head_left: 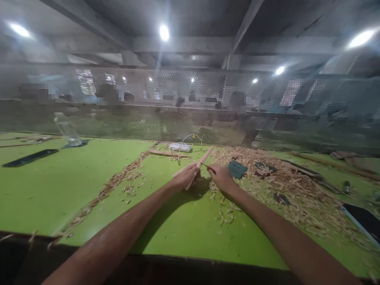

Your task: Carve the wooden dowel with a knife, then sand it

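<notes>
My left hand (pixel 186 177) is closed around a pale wooden stick (pixel 206 154), which points up and away to the right. A second pale length of wood shows at the left of the same hand, and whether it is a separate piece I cannot tell. My right hand (pixel 222 177) is closed on a thin dark tool (pixel 205 164) whose tip meets the stick just beyond my left fingers. Too little of the tool shows to tell its kind. Curled wood shavings (pixel 227 217) lie below my right hand, and a dark green sandpaper piece (pixel 236 169) is just beyond it.
A large heap of shavings (pixel 285 180) covers the right side of the green table (pixel 184 231). Behind my hands are a white power strip (pixel 179 147) with its cord and a wooden stick (pixel 166 153). A clear bottle (pixel 69 130) stands left. A perforated screen (pixel 142 122) borders the back.
</notes>
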Tool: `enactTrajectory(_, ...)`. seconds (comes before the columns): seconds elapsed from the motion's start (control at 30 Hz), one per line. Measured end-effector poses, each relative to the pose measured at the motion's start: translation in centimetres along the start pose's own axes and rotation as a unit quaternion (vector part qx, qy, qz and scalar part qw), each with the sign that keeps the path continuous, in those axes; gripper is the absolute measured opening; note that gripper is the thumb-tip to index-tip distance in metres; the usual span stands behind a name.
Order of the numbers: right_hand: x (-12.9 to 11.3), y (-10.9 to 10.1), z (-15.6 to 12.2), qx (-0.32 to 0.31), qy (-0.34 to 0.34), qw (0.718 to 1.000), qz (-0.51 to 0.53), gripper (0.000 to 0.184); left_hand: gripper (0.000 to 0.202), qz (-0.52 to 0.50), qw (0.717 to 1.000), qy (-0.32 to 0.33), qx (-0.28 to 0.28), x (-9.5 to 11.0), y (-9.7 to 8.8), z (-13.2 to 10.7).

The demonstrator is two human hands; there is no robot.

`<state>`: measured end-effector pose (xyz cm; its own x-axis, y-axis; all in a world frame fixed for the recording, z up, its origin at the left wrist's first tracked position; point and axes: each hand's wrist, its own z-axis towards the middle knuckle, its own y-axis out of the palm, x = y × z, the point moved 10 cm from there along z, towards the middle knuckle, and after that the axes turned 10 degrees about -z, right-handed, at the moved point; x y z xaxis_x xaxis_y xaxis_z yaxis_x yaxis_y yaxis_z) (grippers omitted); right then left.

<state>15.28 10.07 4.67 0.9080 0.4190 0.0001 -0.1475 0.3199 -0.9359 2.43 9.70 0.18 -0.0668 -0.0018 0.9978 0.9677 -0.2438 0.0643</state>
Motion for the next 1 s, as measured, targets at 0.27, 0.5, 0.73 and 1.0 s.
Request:
enactTrajectory(0.27,0.2,0.1,0.5,-0.07,0.063,0.983,-0.155,0.039,0.028,0.032,0.997,0.061,-0.04,0.2,1.4,-0.1)
enactTrajectory(0.5,0.2,1.2,0.5,-0.077,0.046,0.981,-0.171,0.04,0.038,0.047,0.997,0.057,-0.01,-0.1,1.7,-0.2)
enactTrajectory(0.73,-0.4,2.0,0.3,-0.086,0.031,0.981,-0.171,0.038,0.035,-0.032,0.999,0.012,-0.011,-0.7,1.3,-0.2)
enactTrajectory(1.0,-0.2,1.3,0.4,-0.084,0.027,0.983,-0.161,0.037,0.036,-0.028,0.999,-0.006,-0.024,-1.5,1.2,0.0)
